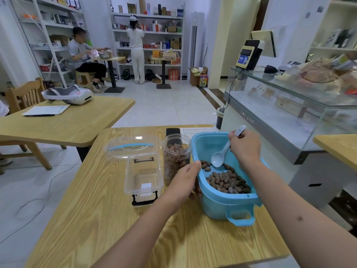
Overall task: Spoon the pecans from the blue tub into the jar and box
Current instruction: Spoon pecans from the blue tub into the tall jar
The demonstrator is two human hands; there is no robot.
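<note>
A blue tub [222, 202] is seen on the wooden counter [96, 219], with pecans [229, 182] heaped toward its near end. The tub's left rim is gripped by the left hand [185, 180], its thumb hooked over the edge and the other fingers apparently wrapped down the outer wall, though these are mostly hidden. A white spoon [222, 153] is pinched by its handle in the right hand [244, 146], the bowl lowered inside the tub just above the pecans and seemingly empty. A clear jar [176, 157], largely filled with pecans, is placed just beside the tub's left wall. A clear box [144, 175] with its lid swung open stands left of the jar.
</note>
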